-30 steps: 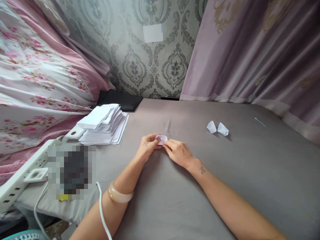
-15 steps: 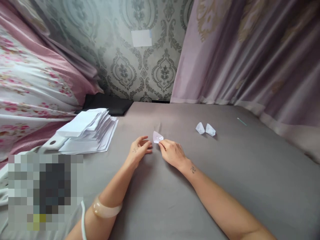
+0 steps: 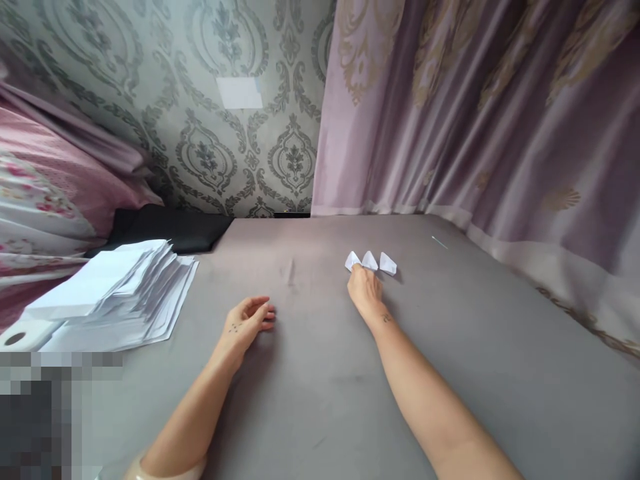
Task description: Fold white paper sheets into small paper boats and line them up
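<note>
My right hand (image 3: 365, 291) reaches out over the grey sheet, its fingers pinching the near end of a small folded white paper piece (image 3: 352, 257). That piece stands leftmost in a short row, close beside a second folded paper (image 3: 370, 260). A third folded paper (image 3: 388, 264) sits a little apart at the right end. Part of the held piece is hidden behind my fingertips. My left hand (image 3: 249, 323) hovers or rests at the left, holding nothing, with its fingers loosely bent and apart.
A tall stack of white paper (image 3: 120, 287) lies at the left, with a black flat item (image 3: 175, 228) behind it. A thin pale stick (image 3: 440, 242) is at the far right. Purple curtains (image 3: 400, 133) hang behind the grey surface (image 3: 310, 393).
My right hand has carried its folded paper forward and right, to the left end of the two others. My left hand stays behind, farther from it. The view has turned right.
</note>
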`<state>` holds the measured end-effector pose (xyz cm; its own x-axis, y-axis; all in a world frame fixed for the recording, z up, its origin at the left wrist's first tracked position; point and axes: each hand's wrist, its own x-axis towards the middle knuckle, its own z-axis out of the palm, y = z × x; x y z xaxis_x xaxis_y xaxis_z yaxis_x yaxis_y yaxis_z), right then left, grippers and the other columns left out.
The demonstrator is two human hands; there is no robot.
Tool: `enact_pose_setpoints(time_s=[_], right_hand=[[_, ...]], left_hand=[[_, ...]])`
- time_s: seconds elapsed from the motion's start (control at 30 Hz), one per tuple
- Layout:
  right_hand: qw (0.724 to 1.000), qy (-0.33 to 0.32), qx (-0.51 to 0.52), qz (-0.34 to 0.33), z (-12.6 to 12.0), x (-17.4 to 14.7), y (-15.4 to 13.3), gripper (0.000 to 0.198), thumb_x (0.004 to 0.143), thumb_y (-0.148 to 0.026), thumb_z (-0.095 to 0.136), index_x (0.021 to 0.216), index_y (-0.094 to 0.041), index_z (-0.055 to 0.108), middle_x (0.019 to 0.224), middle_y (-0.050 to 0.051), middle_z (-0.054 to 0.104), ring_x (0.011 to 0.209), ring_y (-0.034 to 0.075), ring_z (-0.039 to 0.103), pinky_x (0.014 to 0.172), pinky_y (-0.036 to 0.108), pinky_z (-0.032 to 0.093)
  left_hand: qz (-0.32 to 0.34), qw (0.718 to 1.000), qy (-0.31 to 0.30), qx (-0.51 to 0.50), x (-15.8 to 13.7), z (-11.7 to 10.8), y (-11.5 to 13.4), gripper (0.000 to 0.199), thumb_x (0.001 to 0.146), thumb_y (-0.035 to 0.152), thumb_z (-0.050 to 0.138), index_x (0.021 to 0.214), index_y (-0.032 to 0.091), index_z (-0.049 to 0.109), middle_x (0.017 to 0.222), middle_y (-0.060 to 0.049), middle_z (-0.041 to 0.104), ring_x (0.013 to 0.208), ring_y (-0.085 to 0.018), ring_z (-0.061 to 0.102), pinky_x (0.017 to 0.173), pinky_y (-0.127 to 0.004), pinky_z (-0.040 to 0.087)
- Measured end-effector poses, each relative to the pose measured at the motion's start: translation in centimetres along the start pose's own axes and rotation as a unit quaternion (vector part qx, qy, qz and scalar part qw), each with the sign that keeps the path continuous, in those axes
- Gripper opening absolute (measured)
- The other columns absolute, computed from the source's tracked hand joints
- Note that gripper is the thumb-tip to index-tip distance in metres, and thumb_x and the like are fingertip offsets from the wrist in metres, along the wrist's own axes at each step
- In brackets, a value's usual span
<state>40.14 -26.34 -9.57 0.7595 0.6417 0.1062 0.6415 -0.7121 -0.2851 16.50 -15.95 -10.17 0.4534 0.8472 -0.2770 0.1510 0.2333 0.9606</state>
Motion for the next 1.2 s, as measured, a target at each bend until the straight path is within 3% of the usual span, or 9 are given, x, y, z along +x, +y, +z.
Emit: enact_pose_setpoints(time_s=[0.1, 0.37, 0.77, 1.1, 1.2], right_hand=[[1.000, -0.011, -0.002, 0.022, 0.2, 0.2, 0.2, 0.037, 0.089, -0.008, 0.030, 0.112, -0.013, 0.059, 0.104, 0.018, 0.065, 0.096, 0.025, 0.063, 0.078, 0.031, 0.043], [0.999, -0.011, 0.013, 0.029, 0.7, 0.6, 0.5, 0.034, 0.093, -0.020, 0.031, 0.113, -0.019, 0.058, 0.103, 0.012, 0.066, 0.099, 0.024, 0.062, 0.077, 0.031, 0.043], [0.999, -0.007, 0.029, 0.033, 0.9, 0.8, 0.5, 0.034, 0.094, -0.023, 0.032, 0.113, -0.021, 0.060, 0.106, 0.011, 0.066, 0.098, 0.022, 0.062, 0.079, 0.030, 0.043], [0.998, 0.046, 0.028, 0.045, -0.1, -0.2, -0.5, 0.033, 0.089, -0.026, 0.039, 0.120, -0.021, 0.052, 0.099, 0.010, 0.067, 0.092, 0.025, 0.063, 0.075, 0.033, 0.043], [0.998, 0.046, 0.027, -0.017, -0.1, -1.9, -2.4, 0.034, 0.093, -0.027, 0.031, 0.119, -0.017, 0.050, 0.097, 0.012, 0.066, 0.089, 0.025, 0.063, 0.075, 0.034, 0.043]], left_hand=[[-0.003, 1.000, -0.004, 0.013, 0.0, 0.0, 0.0, 0.049, 0.066, 0.039, 0.069, 0.103, 0.010, 0.057, 0.090, -0.011, 0.066, 0.076, -0.016, 0.063, 0.065, -0.026, 0.053], [-0.005, 1.000, -0.009, 0.017, 0.3, -0.1, -0.4, 0.050, 0.065, 0.041, 0.069, 0.102, 0.010, 0.057, 0.088, -0.010, 0.066, 0.075, -0.016, 0.062, 0.065, -0.026, 0.052], [-0.006, 1.000, -0.001, 0.007, 0.5, 0.0, -0.4, 0.046, 0.060, 0.039, 0.072, 0.094, 0.011, 0.059, 0.078, -0.007, 0.067, 0.069, -0.014, 0.061, 0.062, -0.026, 0.051], [-0.003, 1.000, 0.002, 0.002, 1.0, -0.1, -0.6, 0.037, 0.063, 0.033, 0.071, 0.090, 0.011, 0.060, 0.077, -0.007, 0.066, 0.064, -0.013, 0.060, 0.054, -0.023, 0.052], [-0.004, 1.000, 0.009, 0.006, 1.1, -0.1, -0.6, 0.031, 0.066, 0.031, 0.069, 0.088, 0.010, 0.060, 0.074, -0.007, 0.065, 0.060, -0.012, 0.060, 0.050, -0.022, 0.051]])
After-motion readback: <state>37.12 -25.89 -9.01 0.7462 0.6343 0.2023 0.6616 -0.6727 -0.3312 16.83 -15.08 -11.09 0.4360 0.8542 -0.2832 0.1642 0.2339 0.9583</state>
